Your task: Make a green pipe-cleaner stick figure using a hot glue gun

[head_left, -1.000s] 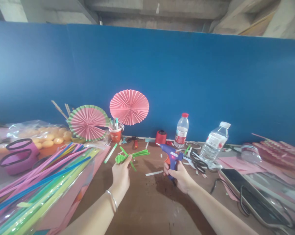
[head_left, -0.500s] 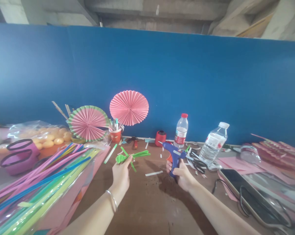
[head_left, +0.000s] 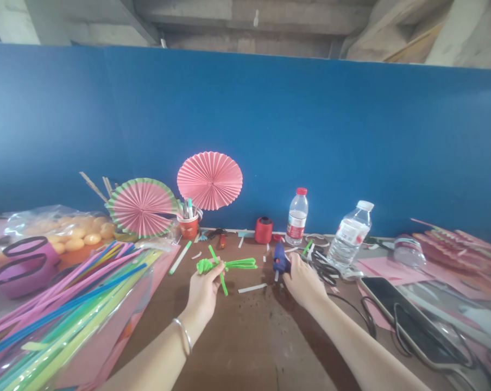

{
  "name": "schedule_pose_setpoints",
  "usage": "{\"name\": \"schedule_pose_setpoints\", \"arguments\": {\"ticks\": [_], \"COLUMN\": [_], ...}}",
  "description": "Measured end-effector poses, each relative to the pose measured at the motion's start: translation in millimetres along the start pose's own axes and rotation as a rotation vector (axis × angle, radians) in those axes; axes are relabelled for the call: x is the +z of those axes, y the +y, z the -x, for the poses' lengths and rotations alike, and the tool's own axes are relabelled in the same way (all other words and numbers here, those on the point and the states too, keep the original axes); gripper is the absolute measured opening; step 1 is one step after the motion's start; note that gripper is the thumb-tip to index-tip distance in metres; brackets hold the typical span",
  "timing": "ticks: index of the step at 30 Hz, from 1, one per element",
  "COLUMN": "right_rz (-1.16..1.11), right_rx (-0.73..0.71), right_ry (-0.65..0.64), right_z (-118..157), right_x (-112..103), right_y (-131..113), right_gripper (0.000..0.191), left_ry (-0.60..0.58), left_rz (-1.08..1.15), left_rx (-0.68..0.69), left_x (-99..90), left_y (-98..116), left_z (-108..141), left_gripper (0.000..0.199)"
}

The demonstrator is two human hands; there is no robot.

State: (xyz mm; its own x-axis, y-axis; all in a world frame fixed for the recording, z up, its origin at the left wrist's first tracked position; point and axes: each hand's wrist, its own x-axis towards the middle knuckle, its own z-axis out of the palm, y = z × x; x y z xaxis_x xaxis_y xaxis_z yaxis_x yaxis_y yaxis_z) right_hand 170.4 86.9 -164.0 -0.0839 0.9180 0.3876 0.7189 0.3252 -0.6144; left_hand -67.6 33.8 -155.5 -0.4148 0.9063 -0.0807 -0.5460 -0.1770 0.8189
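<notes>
My left hand (head_left: pixel 205 285) pinches a bundle of bright green pipe cleaners (head_left: pixel 240 264) between thumb and fingers. One end of the bundle is coiled thick, the other runs out in loops to the right, and a single stem crosses it. My right hand (head_left: pixel 304 277) is closed at the handle end of a blue glue gun (head_left: pixel 279 258), low over the brown tabletop (head_left: pixel 245 342). The back of that hand hides most of the handle and the fingertips. A white paper strip (head_left: pixel 252 288) lies between the two hands.
Pipe cleaners in several colours (head_left: pixel 78 293) lie at left beside a bag of orange balls (head_left: pixel 74 231). Behind stand a cup of pens (head_left: pixel 188 227), a red round object (head_left: pixel 264 231) and two water bottles (head_left: pixel 297 217). Black scissors (head_left: pixel 325 269) and a phone (head_left: pixel 412 320) with cable lie right.
My right hand has turned and lowered the glue gun, whose nozzle no longer points up to the left. My left hand has shifted slightly right with the green pipe cleaners.
</notes>
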Motion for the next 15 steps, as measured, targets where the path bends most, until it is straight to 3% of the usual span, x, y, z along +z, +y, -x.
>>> {"name": "schedule_pose_setpoints", "arguments": {"ticks": [4, 7, 10, 15], "right_rz": [0.148, 0.129, 0.015, 0.009], "right_rx": [-0.056, -0.392, -0.691, -0.63], "right_ry": [0.073, 0.165, 0.096, 0.046], "right_z": [1, 11, 27, 40], "right_x": [-7, -13, -7, 10], "right_y": [-7, -24, -50, -74], "right_gripper": [0.026, 0.022, 0.016, 0.028], "left_ry": [-0.026, -0.029, -0.054, -0.116], "left_rz": [-0.003, -0.005, -0.019, -0.077], "left_rx": [-0.022, -0.039, -0.061, -0.102], "left_x": [3.7, 6.5, 10.3, 16.2], "left_y": [0, -4, -9, -15], "left_z": [5, 10, 19, 35], "left_gripper": [0.022, 0.019, 0.015, 0.014]}}
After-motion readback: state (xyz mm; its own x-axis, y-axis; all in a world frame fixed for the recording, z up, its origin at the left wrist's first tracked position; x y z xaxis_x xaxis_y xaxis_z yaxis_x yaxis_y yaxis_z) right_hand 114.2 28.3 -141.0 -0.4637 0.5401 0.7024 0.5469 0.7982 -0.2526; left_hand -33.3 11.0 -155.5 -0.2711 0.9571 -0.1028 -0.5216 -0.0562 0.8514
